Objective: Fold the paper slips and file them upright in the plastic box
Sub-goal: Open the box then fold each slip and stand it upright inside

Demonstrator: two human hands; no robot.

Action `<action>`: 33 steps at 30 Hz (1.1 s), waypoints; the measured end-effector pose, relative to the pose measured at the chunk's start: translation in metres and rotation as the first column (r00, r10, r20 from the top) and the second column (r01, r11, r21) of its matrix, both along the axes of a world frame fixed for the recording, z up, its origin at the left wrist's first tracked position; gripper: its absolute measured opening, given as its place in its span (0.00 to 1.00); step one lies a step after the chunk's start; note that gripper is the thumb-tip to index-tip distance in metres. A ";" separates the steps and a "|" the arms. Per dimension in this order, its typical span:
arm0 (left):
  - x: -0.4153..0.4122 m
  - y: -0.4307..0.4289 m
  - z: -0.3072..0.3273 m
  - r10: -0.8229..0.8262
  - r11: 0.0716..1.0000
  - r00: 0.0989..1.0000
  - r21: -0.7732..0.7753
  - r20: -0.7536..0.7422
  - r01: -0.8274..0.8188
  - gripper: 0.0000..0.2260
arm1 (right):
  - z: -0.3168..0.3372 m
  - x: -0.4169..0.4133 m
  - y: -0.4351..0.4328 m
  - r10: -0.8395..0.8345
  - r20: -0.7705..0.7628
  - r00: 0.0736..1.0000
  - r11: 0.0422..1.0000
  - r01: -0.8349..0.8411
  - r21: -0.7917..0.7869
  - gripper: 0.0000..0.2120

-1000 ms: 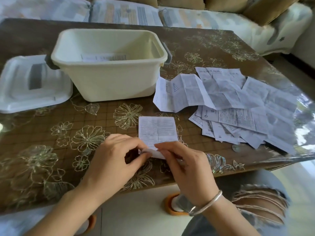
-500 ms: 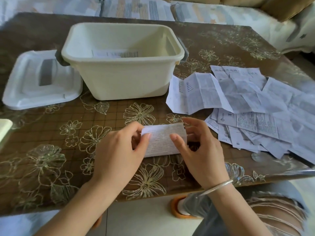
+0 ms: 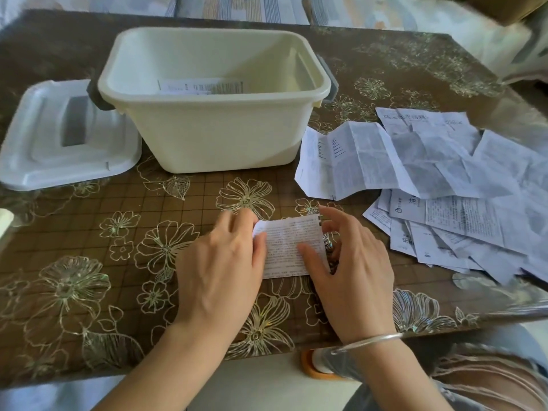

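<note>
Many slips (image 3: 444, 185) litter the floral brown table (image 3: 89, 232) (sofa (image 3: 237, 7) behind).

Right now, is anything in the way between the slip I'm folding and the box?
Nothing visible. The table between the slip and the box is bare, the lid lies off to its left, and the loose slips sit to the right.

Your head-worn wide-angle camera, the only view, looks forward and steeply down over the near edge of the floral table (image 3: 74, 221), close above your left hand (image 3: 219, 271) and right hand (image 3: 353, 280). The plastic box (image 3: 213, 137) sits mid-frame beyond, a sofa (image 3: 243, 8) along the top edge.
</note>
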State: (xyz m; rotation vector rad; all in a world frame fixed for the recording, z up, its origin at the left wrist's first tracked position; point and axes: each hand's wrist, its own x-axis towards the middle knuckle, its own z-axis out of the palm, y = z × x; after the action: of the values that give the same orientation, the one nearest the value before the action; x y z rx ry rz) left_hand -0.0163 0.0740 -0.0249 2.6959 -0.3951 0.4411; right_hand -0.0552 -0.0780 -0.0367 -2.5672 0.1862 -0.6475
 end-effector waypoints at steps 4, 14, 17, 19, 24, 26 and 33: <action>0.000 -0.002 -0.001 0.022 1.000 0.999 -0.011 0.036 -0.021 0.13 | 0.001 -0.001 0.002 -0.017 0.012 1.000 0.999 0.018 -0.049 0.23; 0.007 0.008 -0.003 -0.152 0.988 0.988 0.034 0.029 0.151 0.06 | -0.002 0.001 -0.004 0.066 0.012 0.998 0.975 -0.061 -0.211 0.08; 0.015 0.023 -0.003 -0.240 0.969 0.967 -0.075 -0.083 0.234 0.11 | -0.001 -0.002 -0.009 0.123 -0.029 0.992 0.970 -0.126 -0.208 0.13; 0.018 0.031 -0.004 -0.299 0.954 0.945 -0.077 -0.137 0.290 0.14 | 0.001 -0.003 -0.012 0.174 -0.055 0.983 0.958 -0.182 -0.223 0.19; 0.021 0.041 -0.005 -0.367 0.930 0.914 -0.102 -0.173 0.354 0.15 | 0.010 0.004 -0.017 0.367 -0.101 0.925 0.877 -0.380 -0.292 0.19; 0.020 0.042 -0.007 -0.370 0.929 0.919 -0.081 -0.138 0.362 0.15 | 0.012 0.010 -0.019 0.433 -0.124 0.893 0.860 -0.450 -0.239 0.17; 0.022 0.042 -0.011 -0.374 0.927 0.922 -0.068 -0.102 0.368 0.23 | 0.017 0.014 -0.019 0.607 -0.044 0.793 0.681 -0.548 -0.486 0.12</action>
State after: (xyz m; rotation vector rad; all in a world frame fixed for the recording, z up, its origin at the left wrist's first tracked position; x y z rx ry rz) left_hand 0.0059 0.1157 -0.0358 2.5027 -0.8317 0.1828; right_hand -0.0408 -0.0975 -0.0193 -2.7834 -0.9230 -0.6428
